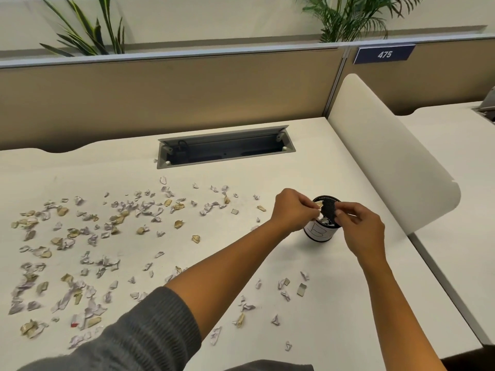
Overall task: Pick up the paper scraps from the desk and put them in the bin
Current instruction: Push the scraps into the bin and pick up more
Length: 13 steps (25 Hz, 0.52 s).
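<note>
The one sign I can read for certain is a dark blue plaque with the white number "475", fixed at the top of the tan partition beyond my desk, to the right. The small black mesh bin between my hands carries a white label with a dark outlined mark on it, perhaps a large letter, but my hands cover part of it and I cannot make it out.
</note>
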{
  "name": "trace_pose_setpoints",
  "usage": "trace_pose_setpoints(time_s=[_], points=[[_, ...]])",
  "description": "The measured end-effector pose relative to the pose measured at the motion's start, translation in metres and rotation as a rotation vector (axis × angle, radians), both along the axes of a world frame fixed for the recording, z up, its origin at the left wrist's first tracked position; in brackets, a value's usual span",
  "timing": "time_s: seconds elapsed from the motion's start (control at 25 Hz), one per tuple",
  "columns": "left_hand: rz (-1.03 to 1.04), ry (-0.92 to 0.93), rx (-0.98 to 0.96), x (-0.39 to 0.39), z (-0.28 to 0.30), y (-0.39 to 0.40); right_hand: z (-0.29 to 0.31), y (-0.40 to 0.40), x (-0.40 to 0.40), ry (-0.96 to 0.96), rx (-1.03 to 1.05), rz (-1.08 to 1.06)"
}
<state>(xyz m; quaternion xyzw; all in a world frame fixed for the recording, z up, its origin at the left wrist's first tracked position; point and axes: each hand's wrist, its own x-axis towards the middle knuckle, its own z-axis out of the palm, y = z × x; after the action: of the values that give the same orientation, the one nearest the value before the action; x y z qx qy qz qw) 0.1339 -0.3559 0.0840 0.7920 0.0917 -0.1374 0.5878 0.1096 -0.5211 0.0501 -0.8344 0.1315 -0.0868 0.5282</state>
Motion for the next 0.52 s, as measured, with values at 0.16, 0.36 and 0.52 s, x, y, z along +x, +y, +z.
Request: trace_pose_setpoints(time_s=[0.16, 0.36, 0.52], points=[[-0.022, -0.031, 0.032, 0.016, 0.001, -0.015, -0.002, -0.003, -0.003, 0.011, 0.035, -0.002], [-0.038, -0.010, 0.028, 0.022, -0.005, -0.012, -0.006, -0.010, -0.004, 0.012, 0.070, -0.018], [-0.039, -0.003, -0.019, 0.021, -0.006, -0.006, -0.008, -0.010, 0.001, 0.022, 0.088, -0.032]])
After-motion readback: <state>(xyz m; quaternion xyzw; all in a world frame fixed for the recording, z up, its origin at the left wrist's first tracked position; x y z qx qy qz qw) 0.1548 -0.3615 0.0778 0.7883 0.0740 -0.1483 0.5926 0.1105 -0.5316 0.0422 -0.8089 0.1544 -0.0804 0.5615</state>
